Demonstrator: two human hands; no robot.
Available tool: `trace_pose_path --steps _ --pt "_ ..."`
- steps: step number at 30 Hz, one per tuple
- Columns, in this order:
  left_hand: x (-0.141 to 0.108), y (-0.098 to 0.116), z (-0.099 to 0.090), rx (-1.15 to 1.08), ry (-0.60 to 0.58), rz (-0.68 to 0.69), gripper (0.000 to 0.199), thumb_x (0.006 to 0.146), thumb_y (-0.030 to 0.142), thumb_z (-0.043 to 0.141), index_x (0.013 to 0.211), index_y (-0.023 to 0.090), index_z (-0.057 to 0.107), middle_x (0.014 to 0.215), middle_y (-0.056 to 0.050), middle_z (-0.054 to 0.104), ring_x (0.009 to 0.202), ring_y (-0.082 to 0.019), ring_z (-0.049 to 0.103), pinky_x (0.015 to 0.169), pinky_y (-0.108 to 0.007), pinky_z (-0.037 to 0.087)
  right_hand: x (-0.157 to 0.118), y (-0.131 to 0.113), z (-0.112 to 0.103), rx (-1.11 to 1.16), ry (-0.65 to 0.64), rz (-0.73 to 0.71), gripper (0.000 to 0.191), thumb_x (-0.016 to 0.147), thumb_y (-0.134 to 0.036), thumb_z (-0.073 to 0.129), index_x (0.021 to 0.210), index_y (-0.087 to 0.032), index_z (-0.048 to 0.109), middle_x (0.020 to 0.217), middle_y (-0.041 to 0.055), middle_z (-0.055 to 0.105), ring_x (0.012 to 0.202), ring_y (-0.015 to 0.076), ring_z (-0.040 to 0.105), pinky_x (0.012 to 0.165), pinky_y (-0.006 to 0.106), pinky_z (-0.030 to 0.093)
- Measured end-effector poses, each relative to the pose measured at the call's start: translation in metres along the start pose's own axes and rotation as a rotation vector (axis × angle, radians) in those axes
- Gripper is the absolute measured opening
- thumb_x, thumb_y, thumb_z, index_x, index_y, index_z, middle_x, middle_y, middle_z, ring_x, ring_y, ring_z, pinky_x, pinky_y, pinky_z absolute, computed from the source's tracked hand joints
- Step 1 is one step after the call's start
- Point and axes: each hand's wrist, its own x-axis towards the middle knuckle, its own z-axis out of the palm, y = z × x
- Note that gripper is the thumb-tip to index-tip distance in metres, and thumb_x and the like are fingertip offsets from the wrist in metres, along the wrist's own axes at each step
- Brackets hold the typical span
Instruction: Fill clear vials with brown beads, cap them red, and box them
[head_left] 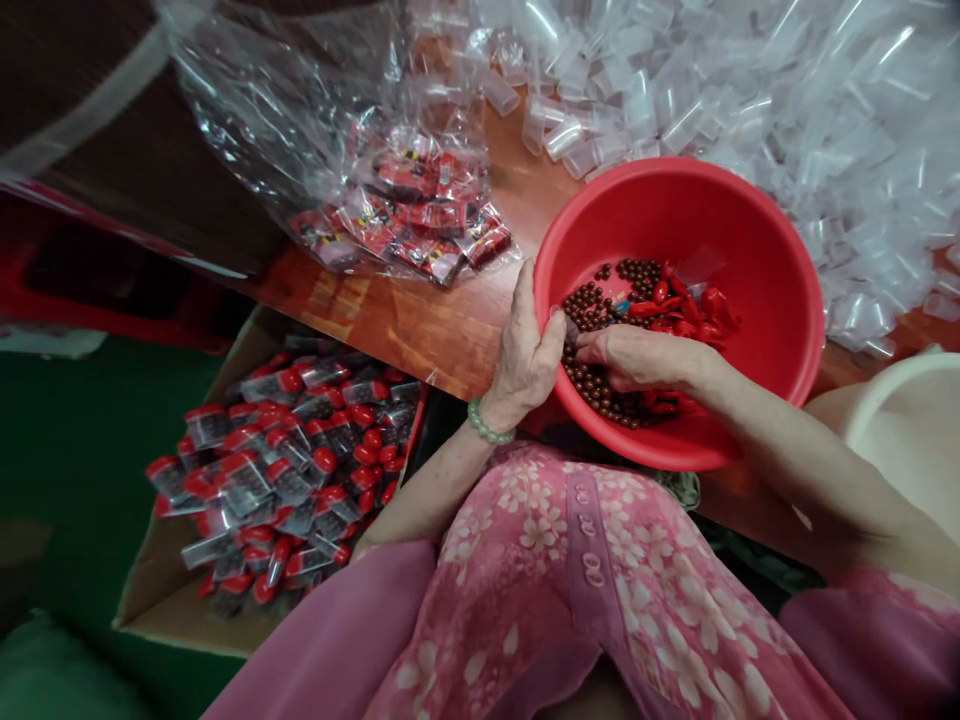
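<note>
A red plastic basin [772,250] sits at the table's edge, with many small brown beads [600,390] on its left side and red plastic pieces [697,310] beside them. My left hand [523,350], with a green bead bracelet at the wrist, is closed around the basin's left rim, thumb on the inside. Down inside the basin, my right hand [637,357] reaches among the beads with bent fingers near the left wall. Its fingertips are partly hidden, and what they hold, if anything, cannot be made out.
Clear plastic cups [675,100] are heaped behind the basin. A clear bag with red packets [435,210] lies on the wooden table [352,310]. At the lower left, a cardboard box [165,600] holds red-capped clear containers [277,460]. A white tub [900,400] stands at the right.
</note>
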Motion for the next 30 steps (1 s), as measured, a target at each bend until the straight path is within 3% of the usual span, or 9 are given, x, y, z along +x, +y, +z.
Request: trace_pose_path --steps 3,6,9,12,18,20,26,30 --pt "0.0 0.002 -0.002 0.037 -0.015 -0.01 0.063 0.105 0.048 0.041 0.162 0.026 0.025 0.171 -0.011 0.034 0.161 -0.027 0.029 0.129 -0.048 0.036 -0.002 0.016 0.0 0.26 0.011 -0.068 0.036 0.076 -0.005 0.066 0.11 -0.013 0.073 0.115 0.0088 0.074 0.108 0.0234 0.067 0.099 0.034 0.05" --pt "-0.001 0.007 -0.007 0.147 -0.003 0.03 0.062 0.106 0.049 0.041 0.16 0.022 0.03 0.168 -0.015 0.038 0.159 -0.027 0.033 0.13 -0.049 0.034 -0.008 0.024 -0.006 0.513 0.086 -0.072 0.038 0.08 -0.023 0.076 0.117 -0.016 0.074 0.118 0.0068 0.074 0.113 0.024 0.066 0.104 0.036 0.048" --pt "-0.001 0.019 -0.013 0.294 0.073 0.136 0.056 0.106 0.046 0.042 0.155 0.019 0.041 0.165 -0.016 0.042 0.159 -0.029 0.033 0.132 -0.052 0.028 -0.018 0.022 -0.018 0.692 0.182 -0.078 0.049 0.076 -0.041 0.085 0.118 -0.019 0.075 0.111 0.0035 0.074 0.102 0.0208 0.066 0.096 0.034 0.049" --pt "-0.002 0.037 -0.02 0.341 0.083 0.266 0.045 0.107 0.037 0.043 0.148 0.019 0.05 0.163 -0.016 0.045 0.158 -0.029 0.034 0.131 -0.053 0.03 -0.028 0.015 -0.026 0.819 0.249 -0.102 0.046 0.074 -0.043 0.087 0.111 -0.019 0.076 0.097 -0.0007 0.072 0.084 0.0148 0.061 0.082 0.029 0.049" --pt "0.001 0.07 -0.034 0.159 -0.308 0.29 0.055 0.103 0.03 0.053 0.156 0.019 0.042 0.159 -0.019 0.05 0.15 -0.027 0.048 0.125 -0.051 0.043 -0.037 0.01 -0.033 1.01 0.29 -0.237 0.037 0.075 -0.031 0.087 0.108 -0.018 0.077 0.094 -0.002 0.072 0.08 0.0107 0.061 0.077 0.024 0.05" --pt "0.005 0.072 -0.035 0.122 -0.37 0.297 0.059 0.101 0.029 0.057 0.157 0.02 0.041 0.159 -0.019 0.05 0.15 -0.028 0.048 0.125 -0.05 0.043 -0.039 0.009 -0.035 1.034 0.289 -0.261 0.029 0.077 -0.025 0.086 0.104 -0.018 0.078 0.093 -0.0023 0.073 0.083 0.0108 0.063 0.081 0.024 0.051" --pt "0.016 0.064 -0.026 0.042 -0.27 0.284 0.049 0.096 0.032 0.07 0.143 0.021 0.061 0.147 -0.014 0.064 0.141 -0.027 0.059 0.119 -0.048 0.05 -0.038 0.009 -0.036 1.151 0.265 -0.351 0.021 0.077 -0.023 0.087 0.095 -0.015 0.081 0.083 -0.0033 0.072 0.076 0.0089 0.062 0.076 0.023 0.051" --pt "0.01 0.064 -0.018 -0.035 -0.167 0.186 0.048 0.092 0.034 0.076 0.136 0.018 0.066 0.135 -0.013 0.073 0.123 -0.025 0.072 0.111 -0.042 0.058 -0.036 0.01 -0.033 1.184 0.302 -0.274 0.029 0.074 -0.026 0.089 0.1 -0.015 0.082 0.082 -0.0028 0.074 0.073 0.0094 0.063 0.076 0.025 0.054"
